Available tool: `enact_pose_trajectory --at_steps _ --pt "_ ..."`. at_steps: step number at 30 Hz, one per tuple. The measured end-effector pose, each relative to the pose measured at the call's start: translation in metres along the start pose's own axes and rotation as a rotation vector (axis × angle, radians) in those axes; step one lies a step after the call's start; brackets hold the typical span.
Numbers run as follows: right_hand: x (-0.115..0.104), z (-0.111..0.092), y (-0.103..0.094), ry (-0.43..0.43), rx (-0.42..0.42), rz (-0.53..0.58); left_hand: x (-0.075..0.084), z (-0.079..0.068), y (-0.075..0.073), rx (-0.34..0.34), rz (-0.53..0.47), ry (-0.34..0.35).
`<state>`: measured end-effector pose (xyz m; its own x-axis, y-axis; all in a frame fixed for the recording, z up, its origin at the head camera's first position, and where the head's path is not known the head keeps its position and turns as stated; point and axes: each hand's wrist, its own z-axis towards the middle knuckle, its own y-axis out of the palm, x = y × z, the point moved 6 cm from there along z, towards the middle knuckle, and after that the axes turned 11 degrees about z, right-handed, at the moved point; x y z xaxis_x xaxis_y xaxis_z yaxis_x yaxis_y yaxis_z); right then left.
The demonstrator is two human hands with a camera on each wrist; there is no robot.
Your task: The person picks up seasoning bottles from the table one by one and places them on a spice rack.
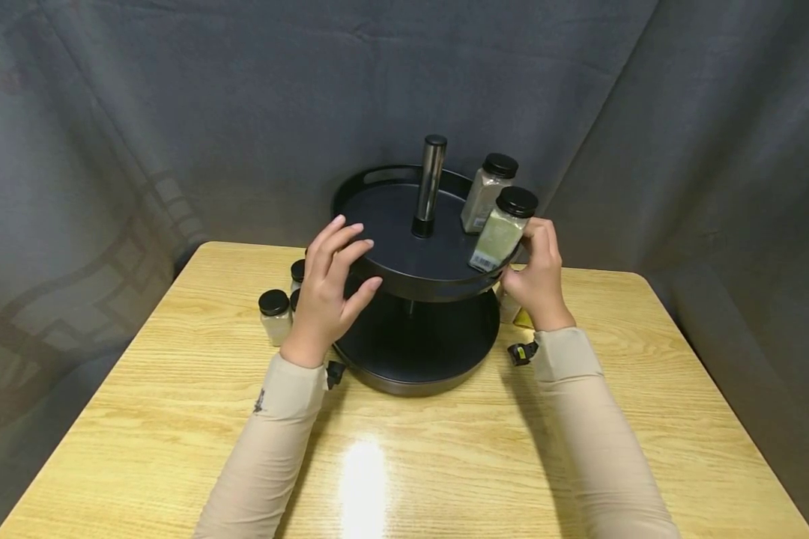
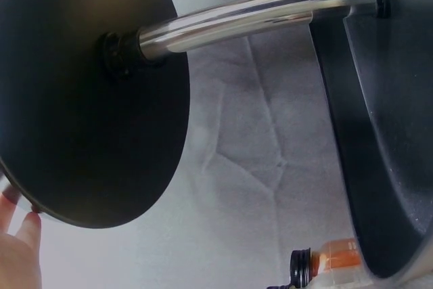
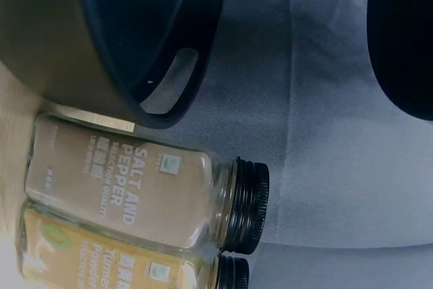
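Note:
A two-tier black turntable rack (image 1: 418,352) stands on the table, its upper tray (image 1: 404,254) carried on a chrome post (image 1: 431,180). On that tray's right side stand a jar of green spice (image 1: 497,239) and a jar of greyish spice (image 1: 485,198), both black-capped. My left hand (image 1: 326,288) is at the tray's left rim with fingers spread; fingertips (image 2: 30,225) touch the rim in the left wrist view. Beside the green jar, my right hand (image 1: 539,273) curls at the right rim, thumb low outside. Its contact is partly hidden; the right wrist view does not show it.
Black-capped jars (image 1: 275,318) stand left of the rack, partly behind my left hand. Right of the lower tray are a salt and pepper jar (image 3: 122,181) and a turmeric powder jar (image 3: 101,255). A grey curtain (image 1: 276,97) hangs behind the wooden table (image 1: 445,464).

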<state>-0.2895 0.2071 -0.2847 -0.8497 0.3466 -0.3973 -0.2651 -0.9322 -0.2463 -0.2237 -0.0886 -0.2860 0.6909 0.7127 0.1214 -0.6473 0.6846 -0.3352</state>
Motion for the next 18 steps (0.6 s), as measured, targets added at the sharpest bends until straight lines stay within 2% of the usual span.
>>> enact_pose_trajectory --at_steps 9,18 --pt "-0.001 -0.003 -0.001 0.000 -0.017 -0.032 0.002 -0.001 0.000 0.017 -0.006 -0.003" --pt "-0.007 -0.009 -0.011 0.007 -0.009 -0.066 0.002 -0.001 0.000 0.022 0.000 -0.009"
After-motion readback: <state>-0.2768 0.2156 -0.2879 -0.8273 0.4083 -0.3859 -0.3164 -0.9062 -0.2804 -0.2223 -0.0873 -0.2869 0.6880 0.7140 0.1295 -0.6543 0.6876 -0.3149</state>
